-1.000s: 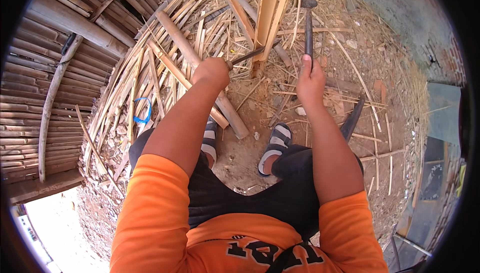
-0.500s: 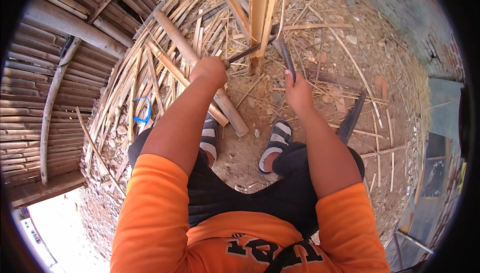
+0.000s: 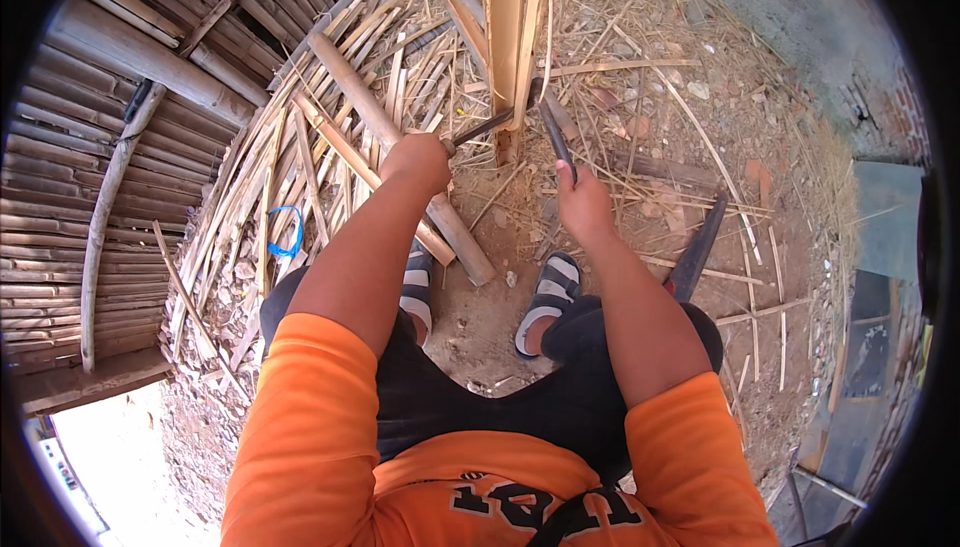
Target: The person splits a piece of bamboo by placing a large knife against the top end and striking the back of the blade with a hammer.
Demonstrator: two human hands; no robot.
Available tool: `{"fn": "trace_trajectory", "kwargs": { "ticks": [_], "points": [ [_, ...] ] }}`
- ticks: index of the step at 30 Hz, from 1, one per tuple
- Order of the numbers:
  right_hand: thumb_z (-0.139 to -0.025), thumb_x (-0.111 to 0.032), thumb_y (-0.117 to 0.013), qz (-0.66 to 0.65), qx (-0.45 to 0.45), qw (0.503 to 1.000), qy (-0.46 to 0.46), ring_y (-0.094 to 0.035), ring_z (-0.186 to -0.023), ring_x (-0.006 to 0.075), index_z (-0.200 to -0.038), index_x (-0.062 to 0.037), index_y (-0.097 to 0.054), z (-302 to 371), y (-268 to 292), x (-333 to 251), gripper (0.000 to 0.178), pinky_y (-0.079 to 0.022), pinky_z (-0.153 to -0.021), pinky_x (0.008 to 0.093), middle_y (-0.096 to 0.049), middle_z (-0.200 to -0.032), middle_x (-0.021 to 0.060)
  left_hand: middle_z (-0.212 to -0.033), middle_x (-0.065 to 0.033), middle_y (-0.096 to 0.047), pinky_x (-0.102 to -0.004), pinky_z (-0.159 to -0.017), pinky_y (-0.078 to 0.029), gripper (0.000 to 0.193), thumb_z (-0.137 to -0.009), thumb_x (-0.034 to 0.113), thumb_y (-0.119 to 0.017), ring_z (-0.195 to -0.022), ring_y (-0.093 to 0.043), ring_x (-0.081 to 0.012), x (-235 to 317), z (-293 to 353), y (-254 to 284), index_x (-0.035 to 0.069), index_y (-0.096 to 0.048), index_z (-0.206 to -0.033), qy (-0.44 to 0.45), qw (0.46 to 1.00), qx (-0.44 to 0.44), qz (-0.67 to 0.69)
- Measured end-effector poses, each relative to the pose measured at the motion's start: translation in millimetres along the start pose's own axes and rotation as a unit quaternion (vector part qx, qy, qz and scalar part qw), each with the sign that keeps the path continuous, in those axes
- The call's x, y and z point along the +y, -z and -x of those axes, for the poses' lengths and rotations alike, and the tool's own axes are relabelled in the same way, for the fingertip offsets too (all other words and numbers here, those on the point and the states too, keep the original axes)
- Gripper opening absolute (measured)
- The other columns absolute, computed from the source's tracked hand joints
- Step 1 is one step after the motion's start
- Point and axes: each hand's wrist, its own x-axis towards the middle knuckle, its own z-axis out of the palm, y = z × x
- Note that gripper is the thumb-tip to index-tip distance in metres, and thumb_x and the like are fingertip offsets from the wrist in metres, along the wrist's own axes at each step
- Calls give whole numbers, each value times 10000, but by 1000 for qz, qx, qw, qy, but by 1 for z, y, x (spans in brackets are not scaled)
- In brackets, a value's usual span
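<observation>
My left hand [image 3: 416, 163] is wrapped round the handle of a long-bladed knife [image 3: 482, 129]. Its blade slants up and right into the lower part of an upright split bamboo pole [image 3: 507, 37], and the dark tip seems to show past the far side. My right hand [image 3: 586, 205] grips a dark, rod-like tool [image 3: 557, 135], whose upper end meets or overlaps the blade tip; I cannot tell which. A thin strip [image 3: 549, 27] stands apart along the pole's right side. The pole's foot is near the ground, ahead of my sandals.
Cut bamboo strips [image 3: 285, 162] lie heaped at left beside a round bamboo pole [image 3: 358, 90] and a blue strap [image 3: 287, 232]. A dark saw-like blade [image 3: 700, 245] lies by my right knee. A bamboo wall [image 3: 60, 187] stands left, a brick wall [image 3: 850, 57] right.
Both hands have come slightly toward me, the right one also leftward. Knife and dark tool sit lower along the pole. The pole has shifted a little left.
</observation>
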Motion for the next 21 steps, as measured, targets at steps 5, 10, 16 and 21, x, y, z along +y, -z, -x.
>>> {"fn": "trace_trajectory", "kwargs": {
  "ticks": [5, 10, 16, 21],
  "points": [
    [-1049, -470, -487, -122, 104, 987, 26, -640, -716, 465, -871, 10, -616, -10, 30, -39, 527, -483, -662, 523, -647, -719, 245, -1096, -192, -733, -439, -891, -581, 267, -870, 135, -611, -1023, -717, -346, -9, -13, -11, 61, -742, -1091, 0, 1000, -8, 2],
    [-1050, -479, -487, -92, 79, 992, 24, -634, -705, 453, -874, 11, -617, 5, -4, -1, 537, -476, -654, 520, -646, -718, 236, -1111, -191, -730, -438, -896, -581, 278, -875, 142, -602, -1030, -715, -346, -1, -9, -9, 85, -743, -1107, 15, 1000, -27, -2],
    [-1042, -510, -483, -96, 73, 993, 8, -647, -756, 446, -917, 22, -623, -14, 21, -18, 564, -491, -697, 517, -664, -788, 253, -1065, -191, -741, -443, -900, -579, 272, -872, 157, -616, -1013, -719, -360, -9, -13, -13, 84, -747, -1097, 2, 1000, -9, -3],
    [-1046, -488, -483, -160, 126, 979, 30, -663, -789, 456, -908, 15, -613, -12, 34, -33, 537, -506, -712, 513, -672, -789, 251, -1053, -214, -739, -448, -901, -578, 281, -869, 166, -623, -1018, -718, -362, -6, -11, -9, 48, -745, -1094, 22, 1000, -16, 5]
  ]
}}
